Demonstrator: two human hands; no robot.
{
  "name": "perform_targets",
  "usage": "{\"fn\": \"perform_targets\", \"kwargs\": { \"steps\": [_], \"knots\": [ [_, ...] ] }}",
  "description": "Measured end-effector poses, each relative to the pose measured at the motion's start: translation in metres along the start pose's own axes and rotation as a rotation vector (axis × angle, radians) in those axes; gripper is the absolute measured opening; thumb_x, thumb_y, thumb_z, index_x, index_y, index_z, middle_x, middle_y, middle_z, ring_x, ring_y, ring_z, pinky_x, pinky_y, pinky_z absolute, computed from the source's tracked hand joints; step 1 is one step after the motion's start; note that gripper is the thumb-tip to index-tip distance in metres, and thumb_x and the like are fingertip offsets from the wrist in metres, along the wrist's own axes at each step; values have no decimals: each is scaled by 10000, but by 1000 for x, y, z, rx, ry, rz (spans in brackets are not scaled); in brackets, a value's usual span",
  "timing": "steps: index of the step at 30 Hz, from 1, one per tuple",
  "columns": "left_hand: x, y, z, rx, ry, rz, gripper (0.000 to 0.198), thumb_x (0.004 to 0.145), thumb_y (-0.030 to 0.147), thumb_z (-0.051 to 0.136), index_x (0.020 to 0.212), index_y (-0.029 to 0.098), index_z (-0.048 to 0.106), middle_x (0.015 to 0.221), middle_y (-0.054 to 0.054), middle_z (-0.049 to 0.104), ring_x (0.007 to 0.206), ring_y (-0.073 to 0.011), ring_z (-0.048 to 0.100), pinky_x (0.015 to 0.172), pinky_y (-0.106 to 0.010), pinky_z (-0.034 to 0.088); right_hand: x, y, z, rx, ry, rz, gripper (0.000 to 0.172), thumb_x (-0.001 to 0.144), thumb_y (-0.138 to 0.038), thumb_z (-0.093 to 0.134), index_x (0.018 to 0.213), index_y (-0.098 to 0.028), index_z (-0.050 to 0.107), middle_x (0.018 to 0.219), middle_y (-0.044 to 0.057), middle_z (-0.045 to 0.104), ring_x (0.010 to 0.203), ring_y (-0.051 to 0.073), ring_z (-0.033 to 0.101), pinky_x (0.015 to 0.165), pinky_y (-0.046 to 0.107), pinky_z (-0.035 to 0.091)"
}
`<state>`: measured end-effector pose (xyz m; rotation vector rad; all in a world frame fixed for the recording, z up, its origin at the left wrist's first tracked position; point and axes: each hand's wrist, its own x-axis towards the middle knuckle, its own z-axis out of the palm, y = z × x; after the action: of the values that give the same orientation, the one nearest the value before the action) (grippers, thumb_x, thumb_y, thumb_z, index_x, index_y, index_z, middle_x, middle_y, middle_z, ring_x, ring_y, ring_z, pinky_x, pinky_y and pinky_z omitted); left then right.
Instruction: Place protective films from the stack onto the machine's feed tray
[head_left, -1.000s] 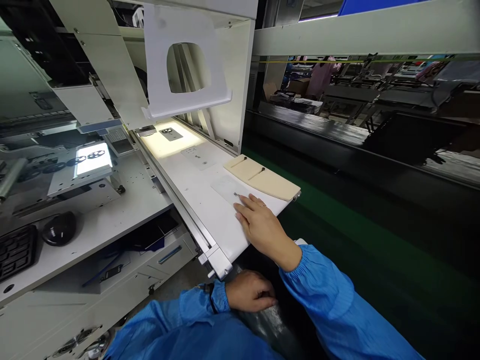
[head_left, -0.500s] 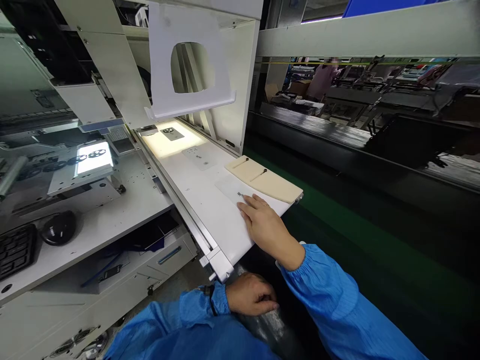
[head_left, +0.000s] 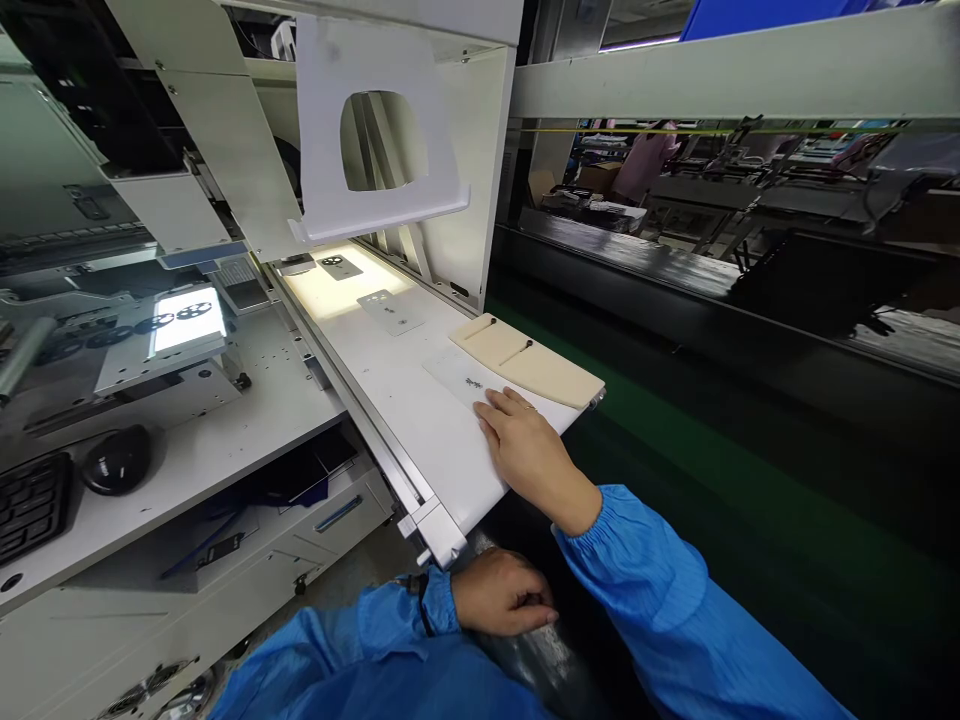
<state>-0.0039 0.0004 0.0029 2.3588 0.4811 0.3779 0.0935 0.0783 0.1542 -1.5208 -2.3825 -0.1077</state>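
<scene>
My right hand (head_left: pixel 525 445) lies flat on the white conveyor belt (head_left: pixel 405 400), fingers stretched out, fingertips at the near edge of a thin white sheet part (head_left: pixel 461 378) with small dark print. Beside it sits a cream guide plate (head_left: pixel 529 362). Further up the belt lie two more flat parts: one pale (head_left: pixel 390 311), one grey under the lit hood (head_left: pixel 339 265). My left hand (head_left: pixel 504 592) rests low near my lap, fingers curled on a dark shiny surface; what it holds, if anything, is unclear.
A white hood with a cut-out window (head_left: pixel 379 135) hangs over the belt's far end. To the left are a lit inspection screen (head_left: pixel 187 317), a black mouse (head_left: pixel 116 460) and a keyboard (head_left: pixel 30 505). A green belt (head_left: pixel 675 440) runs along the right.
The parts on the belt have drifted away from me toward the hood. My right hand stays flat at about the same spot; the left hand has not moved.
</scene>
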Motion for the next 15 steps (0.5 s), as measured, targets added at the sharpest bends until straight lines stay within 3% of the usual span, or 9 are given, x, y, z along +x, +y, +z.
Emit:
{"fn": "perform_targets", "kwargs": {
  "steps": [15],
  "knots": [
    [1, 2, -1, -14, -3, -25, 102, 894, 239, 693, 914, 151, 740, 830, -46, 770, 789, -169, 717, 685, -224, 492, 2, -7, -6, -41, -29, 32, 361, 948, -412, 603, 1248, -211, 594, 1306, 94, 584, 1099, 223, 600, 927, 457, 532]
  ]
}}
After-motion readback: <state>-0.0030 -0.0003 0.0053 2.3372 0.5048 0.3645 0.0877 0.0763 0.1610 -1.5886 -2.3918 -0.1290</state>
